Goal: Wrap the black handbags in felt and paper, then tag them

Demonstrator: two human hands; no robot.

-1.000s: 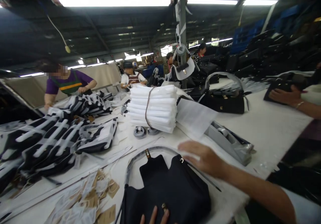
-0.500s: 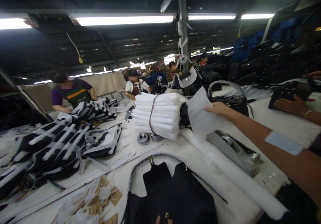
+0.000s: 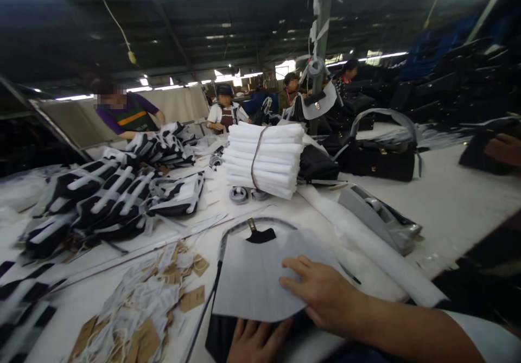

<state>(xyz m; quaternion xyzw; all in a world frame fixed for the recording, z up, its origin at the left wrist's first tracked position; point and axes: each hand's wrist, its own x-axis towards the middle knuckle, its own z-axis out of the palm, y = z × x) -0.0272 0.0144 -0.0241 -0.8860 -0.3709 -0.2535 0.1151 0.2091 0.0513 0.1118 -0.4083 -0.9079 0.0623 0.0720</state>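
The sheet [image 3: 248, 276] lies over the black bag [image 3: 215, 333] on the near part of the table [image 3: 459, 200], its longer side running roughly left to right. It covers most of the bag's face; the bag's near left corner shows below it, and the clasp [image 3: 252, 224] sticks out past its far edge, inside the arch of the handle [image 3: 222, 243].

The right hand [image 3: 325, 292] reaches in from the right, half open with its fingers parted, fingertips on the right part of the sheet. The left hand [image 3: 256, 344] is at the sheet's near edge, fingers spread and pointing away, palm out of view; it shows no grip. The sheet stretches left and far from the right hand, and lies directly on the far side of the left. The right hand reaches farther over it; its far left corner is well apart from both.

To the left is a heap of tags [image 3: 138, 298]; beyond the handle stands the white bundle [image 3: 264, 159], and a white roll [image 3: 366, 243] slants to the right.
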